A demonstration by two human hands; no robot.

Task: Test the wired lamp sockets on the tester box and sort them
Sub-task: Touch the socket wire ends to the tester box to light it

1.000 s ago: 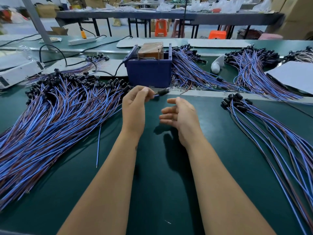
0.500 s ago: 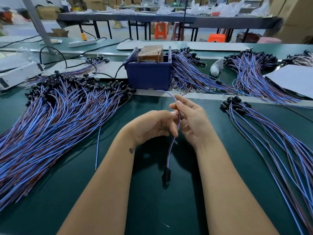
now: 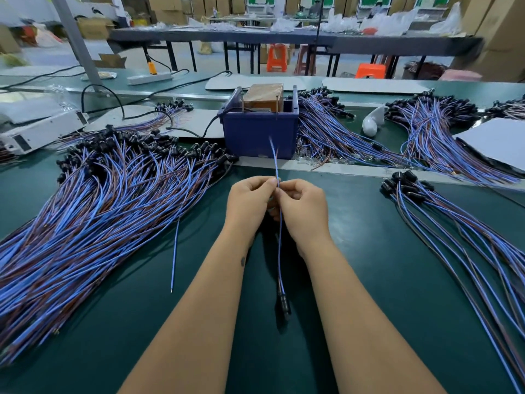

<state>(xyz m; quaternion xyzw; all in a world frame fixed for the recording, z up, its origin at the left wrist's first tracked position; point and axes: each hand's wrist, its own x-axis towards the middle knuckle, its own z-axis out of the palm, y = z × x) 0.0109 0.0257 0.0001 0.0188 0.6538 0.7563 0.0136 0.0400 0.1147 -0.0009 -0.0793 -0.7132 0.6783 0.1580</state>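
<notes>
Hands [image 3: 279, 206], two; wired socket [image 3: 283, 304], one.

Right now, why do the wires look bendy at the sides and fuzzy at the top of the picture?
Head view: the wide-angle lens curves the table edge and fans the wire piles; the far boxes smear with blur; the wire tip above the hands is soft; the socket hangs in arm shadow.
</notes>
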